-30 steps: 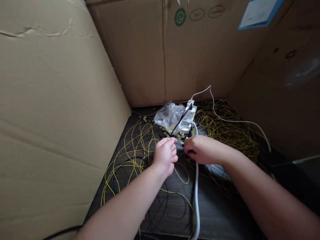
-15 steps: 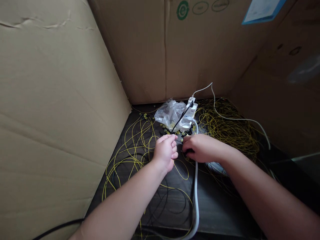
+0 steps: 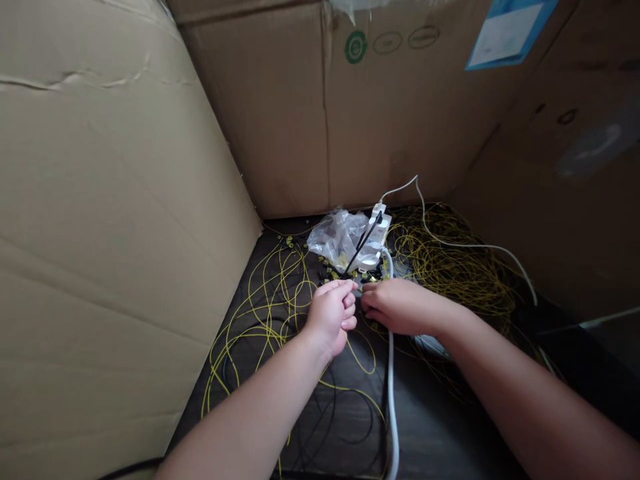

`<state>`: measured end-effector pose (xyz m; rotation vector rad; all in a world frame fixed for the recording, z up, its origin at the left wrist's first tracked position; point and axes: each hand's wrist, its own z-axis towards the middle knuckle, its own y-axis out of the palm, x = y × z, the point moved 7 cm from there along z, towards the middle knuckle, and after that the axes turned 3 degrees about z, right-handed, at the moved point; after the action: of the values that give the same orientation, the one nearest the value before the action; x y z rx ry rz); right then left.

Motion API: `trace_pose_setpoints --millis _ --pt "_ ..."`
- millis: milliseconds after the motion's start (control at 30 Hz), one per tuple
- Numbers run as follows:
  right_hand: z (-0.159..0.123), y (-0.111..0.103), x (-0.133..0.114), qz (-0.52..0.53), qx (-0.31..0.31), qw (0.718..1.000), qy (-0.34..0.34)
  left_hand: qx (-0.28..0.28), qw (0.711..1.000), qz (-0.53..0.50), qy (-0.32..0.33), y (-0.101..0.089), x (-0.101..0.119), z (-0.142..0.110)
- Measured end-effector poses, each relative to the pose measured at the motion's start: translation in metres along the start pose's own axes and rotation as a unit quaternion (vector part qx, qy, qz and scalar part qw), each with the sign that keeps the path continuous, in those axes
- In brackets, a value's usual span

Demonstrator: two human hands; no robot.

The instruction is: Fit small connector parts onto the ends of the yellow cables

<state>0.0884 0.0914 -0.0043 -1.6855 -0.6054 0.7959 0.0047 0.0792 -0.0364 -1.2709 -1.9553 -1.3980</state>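
My left hand point(image 3: 334, 315) is closed, thumb and forefinger pinched together. A thin yellow cable point(image 3: 374, 360) loops out from under this fist, and a tiny piece shows at the fingertips. Just to the right, my right hand point(image 3: 394, 305) curls downward with its fingers bent together; whatever they grip is hidden. The two sets of fingertips nearly meet. Small black and yellow pieces point(image 3: 327, 270) lie scattered right beyond them. A thick white cord point(image 3: 393, 400) passes beneath my right hand.
Behind the hands lie a clear plastic bag point(image 3: 337, 237) and a white power strip point(image 3: 381, 230) with a black cord point(image 3: 361, 248) plugged in. Tangled yellow cables point(image 3: 450, 267) heap on the right. Cardboard walls point(image 3: 110, 233) enclose the dark surface point(image 3: 430, 427) left, back and right.
The view has tilted up slightly, so things sit lower. My right fingers have drawn together near the left fingertips, and the dark thing seen under them is now hidden.
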Motion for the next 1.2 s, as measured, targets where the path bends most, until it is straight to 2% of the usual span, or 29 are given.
trace_pose_setpoints --millis 300,467,867,967,1033,1200 --pt "0.001 0.006 0.002 -0.018 0.02 1.0 0.009 -0.042 0.999 0.014 0.019 0.005 0.003 -0.001" --pt "0.002 0.012 0.002 -0.046 0.015 0.999 0.014 -0.046 0.998 0.021 0.035 0.007 0.004 -0.002" --pt "-0.001 -0.008 0.007 0.03 0.036 0.999 0.02 -0.046 0.998 0.022 0.038 0.006 0.005 -0.002" --pt "0.001 -0.013 0.012 0.083 0.075 0.993 0.03 -0.043 0.998 0.023 0.042 0.006 0.007 -0.002" --pt "0.001 -0.018 0.015 0.124 0.123 0.984 0.036 -0.039 0.998 0.025 0.045 0.006 0.008 -0.003" --pt "0.0 -0.029 0.021 0.227 0.261 0.938 0.017 -0.014 0.996 0.047 0.076 0.006 0.012 -0.004"
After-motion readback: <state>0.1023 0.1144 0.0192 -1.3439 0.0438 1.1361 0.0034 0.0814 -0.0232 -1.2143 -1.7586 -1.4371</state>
